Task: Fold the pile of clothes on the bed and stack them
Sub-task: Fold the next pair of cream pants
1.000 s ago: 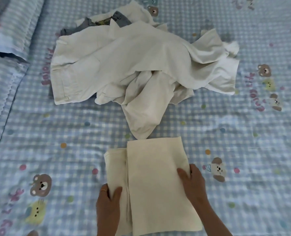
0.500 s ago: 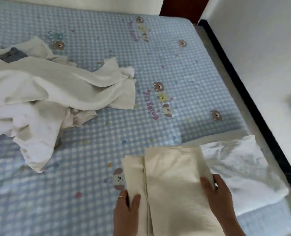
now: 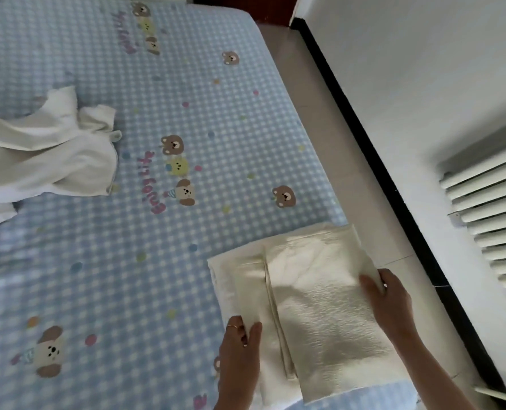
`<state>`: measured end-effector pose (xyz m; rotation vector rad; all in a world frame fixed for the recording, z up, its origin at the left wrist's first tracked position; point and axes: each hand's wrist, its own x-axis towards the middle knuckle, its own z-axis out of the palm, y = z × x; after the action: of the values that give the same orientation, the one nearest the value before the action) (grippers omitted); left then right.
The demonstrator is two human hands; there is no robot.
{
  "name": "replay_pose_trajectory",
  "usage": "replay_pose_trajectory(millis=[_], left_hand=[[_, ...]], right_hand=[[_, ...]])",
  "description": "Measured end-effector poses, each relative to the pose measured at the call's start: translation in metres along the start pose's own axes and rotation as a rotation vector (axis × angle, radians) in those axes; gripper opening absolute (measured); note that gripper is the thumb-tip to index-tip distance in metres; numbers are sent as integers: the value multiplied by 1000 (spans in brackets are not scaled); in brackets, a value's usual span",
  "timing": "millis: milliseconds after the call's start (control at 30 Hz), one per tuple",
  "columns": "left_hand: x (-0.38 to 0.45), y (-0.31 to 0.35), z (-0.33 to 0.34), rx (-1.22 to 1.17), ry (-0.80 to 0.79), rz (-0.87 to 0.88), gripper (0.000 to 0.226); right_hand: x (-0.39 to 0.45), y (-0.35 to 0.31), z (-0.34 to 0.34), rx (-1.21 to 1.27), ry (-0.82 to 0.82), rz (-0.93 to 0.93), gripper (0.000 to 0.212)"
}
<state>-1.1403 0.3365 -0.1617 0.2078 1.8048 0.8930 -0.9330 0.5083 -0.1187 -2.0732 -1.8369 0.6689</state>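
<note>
— Hands first: what are they doing?

— Both grip the folded cream garment [image 3: 328, 303]. The left hand [image 3: 238, 356] pinches its near left edge, thumb on top and fingers tucked under; a ring shows on one finger. The right hand [image 3: 390, 300] clamps the garment's right edge, thumb over the top layer.

— Where is that garment relative to the bed?

— It sits at the bed [image 3: 186, 113]'s right edge, partly overhanging toward the floor strip [image 3: 349, 184]. White cloth peeks out beneath its left side; whether that is a separate piece, I cannot tell.

— And the unfolded pile?

— The pile of white clothes [image 3: 47, 161] lies well apart from the folded garment, far left on the bed, crumpled and cut off by the frame.

— Anything beyond the bed?

— A white wall [image 3: 408, 84] with a slatted radiator [image 3: 494, 220].
</note>
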Motion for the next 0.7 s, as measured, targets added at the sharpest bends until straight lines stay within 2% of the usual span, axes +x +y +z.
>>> replay_pose_trajectory(millis=[100,167,200,267,300,333,367,433,533,567,633,700], left_hand=[[10,-7,7,135,30,-33,14],[11,-11,4,197,73,-13,28],[10,-12,3,255,123,58,37],[9,-18,3,496,242,433,45],[7,-19,6,655,209,625,50],[5,-17,8,824,112,774,61],[6,-15,12,962,7,837,77],[16,-9,19,1086,-180,744,98],[37,-14,22,1220,-308,679,94],[40,-12,20,1229,-322,672,91],[50,-15,19,1250,-259,794,86],[52,-13,14,1252,-296,788,82]], right_hand=[[14,13,15,-53,-38,61,14],[11,16,23,-111,23,78,23],[6,17,26,-161,77,12,32],[-7,17,32,-325,121,-215,49],[-14,14,37,-404,71,-302,56],[-20,11,42,-464,-12,-347,63],[-22,12,50,-510,-94,-366,67],[-23,19,70,-568,-217,-364,70],[-19,27,94,-597,-280,-316,76],[-17,27,97,-598,-281,-310,79],[-18,10,90,-577,-297,-286,88],[-24,-3,83,-510,-221,-339,90]])
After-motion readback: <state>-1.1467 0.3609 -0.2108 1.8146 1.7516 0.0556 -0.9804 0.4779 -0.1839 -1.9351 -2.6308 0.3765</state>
